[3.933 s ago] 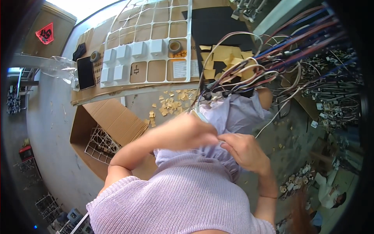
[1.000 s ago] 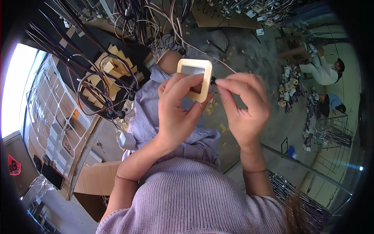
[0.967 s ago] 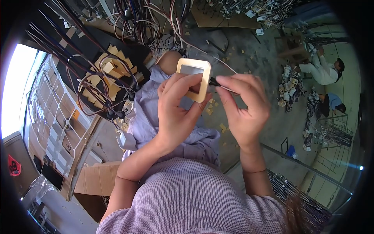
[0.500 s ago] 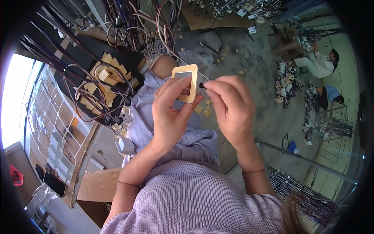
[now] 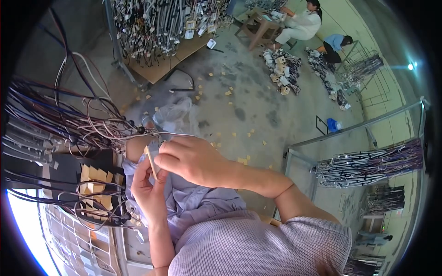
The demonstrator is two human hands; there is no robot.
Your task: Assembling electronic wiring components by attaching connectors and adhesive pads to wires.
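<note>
My left hand (image 5: 150,188) grips a square beige frame (image 5: 150,162) with an open middle, now turned nearly edge-on. Close against its right side, my right hand (image 5: 191,161) has its fingers pinched together. A thin pale cable (image 5: 172,134) runs from the bundle at the left and passes over the back of that hand. Its end is hidden by my fingers, where a black tip showed earlier. Lilac cloth (image 5: 202,201) covers my lap beneath both hands.
Hanging cables (image 5: 96,122) crowd the left, in front of folded beige card pieces (image 5: 95,184). A metal rail (image 5: 350,129) crosses at the right, with a cable bundle (image 5: 368,161) beneath. Paper scraps litter the floor (image 5: 239,110). Two people (image 5: 301,23) work at the far right.
My view has swung to the right. The frame has turned from facing me to edge-on. My right hand has moved in against it, its forearm now reaching across from the right.
</note>
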